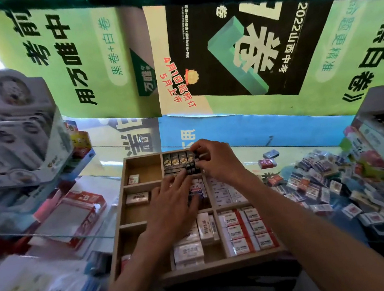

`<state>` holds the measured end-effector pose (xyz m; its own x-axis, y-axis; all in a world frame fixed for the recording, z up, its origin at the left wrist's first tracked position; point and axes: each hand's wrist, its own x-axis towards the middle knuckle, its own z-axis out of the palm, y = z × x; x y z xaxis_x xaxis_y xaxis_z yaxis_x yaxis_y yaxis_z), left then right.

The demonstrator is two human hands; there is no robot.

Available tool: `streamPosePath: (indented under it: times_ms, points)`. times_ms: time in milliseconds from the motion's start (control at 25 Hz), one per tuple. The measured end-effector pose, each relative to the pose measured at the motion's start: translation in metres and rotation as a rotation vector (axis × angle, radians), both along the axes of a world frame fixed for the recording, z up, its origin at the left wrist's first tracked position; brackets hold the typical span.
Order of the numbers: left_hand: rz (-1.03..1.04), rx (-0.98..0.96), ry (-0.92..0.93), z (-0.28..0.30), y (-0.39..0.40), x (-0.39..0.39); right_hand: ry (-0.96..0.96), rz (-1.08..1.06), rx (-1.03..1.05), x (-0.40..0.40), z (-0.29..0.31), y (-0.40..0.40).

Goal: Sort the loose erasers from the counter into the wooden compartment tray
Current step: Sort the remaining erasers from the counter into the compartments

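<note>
Head view: glass counter (304,152) backed by green posters (72,63); wooden compartment tray (125,203) centre, partly filled; loose erasers (332,180) heaped at right. Right hand (215,160) pinching dark erasers (192,164) at top-middle compartment; left hand (172,206) fingers straight, touching them; stationery boxes (12,125) left.

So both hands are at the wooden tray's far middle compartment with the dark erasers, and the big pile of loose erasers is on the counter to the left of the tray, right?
Not quite. The pile of loose erasers lies to the right of the wooden tray, not the left; the head view shows it. The rest holds: the left hand and right hand are both at the dark erasers in the far middle compartment.
</note>
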<state>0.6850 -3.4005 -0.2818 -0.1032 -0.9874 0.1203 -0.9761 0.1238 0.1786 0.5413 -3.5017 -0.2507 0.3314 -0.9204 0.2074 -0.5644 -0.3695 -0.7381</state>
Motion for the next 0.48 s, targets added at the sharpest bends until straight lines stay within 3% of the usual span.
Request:
streamPosePath:
  times_ms: [200,480]
  points:
    - [0.014,0.03,-0.007,0.002,0.002,-0.001,0.025,0.046,0.039,-0.008,0.001,-0.003]
    - [0.008,0.049,-0.025,0.0,-0.002,0.0,0.226,0.014,-0.114,0.005,-0.006,-0.002]
